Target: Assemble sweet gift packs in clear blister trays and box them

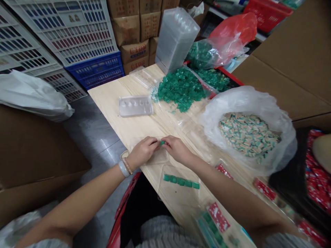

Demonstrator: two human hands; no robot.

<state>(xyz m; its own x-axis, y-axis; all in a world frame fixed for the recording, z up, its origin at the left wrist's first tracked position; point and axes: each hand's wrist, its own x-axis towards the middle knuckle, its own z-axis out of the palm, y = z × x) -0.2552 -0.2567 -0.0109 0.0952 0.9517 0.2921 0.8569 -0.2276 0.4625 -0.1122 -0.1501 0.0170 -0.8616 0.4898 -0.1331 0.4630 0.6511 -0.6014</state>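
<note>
Worktop: The pale wood worktop [108, 93] is holding my things, and I am working close to its near edge, where my hands are reaching easily.
White bag: The big open bag [288, 144] is sitting past my right arm, full of little striped bits [248, 134]. I think my right elbow needs to swing wide of it.
Green heap: The shiny green heap [191, 86] is lying on clear plastic, farther away than my hands.
Near tray: This clear tray [168, 199] is lying beside my right arm, with five green blocks [181, 181] sitting in a row. I think a low sleeve or wrist could bump them crooked.
Tray by my hands: Another clear tray [164, 157] is lying flat under my hands. It looks thin, so I think leaning on it could make it slide.
Left hand: My left hand [143, 151] is pinching one end of the green piece, thumb and finger closed.
Right hand: My right hand [178, 150] is pinching the other end, with the rest of its fingers curling in.
Green piece: The small green piece [162, 142] is sitting between my fingertips, above the tray. I think soft, even pinches are best, as hard squeezing could squash it or make it pop out.
</note>
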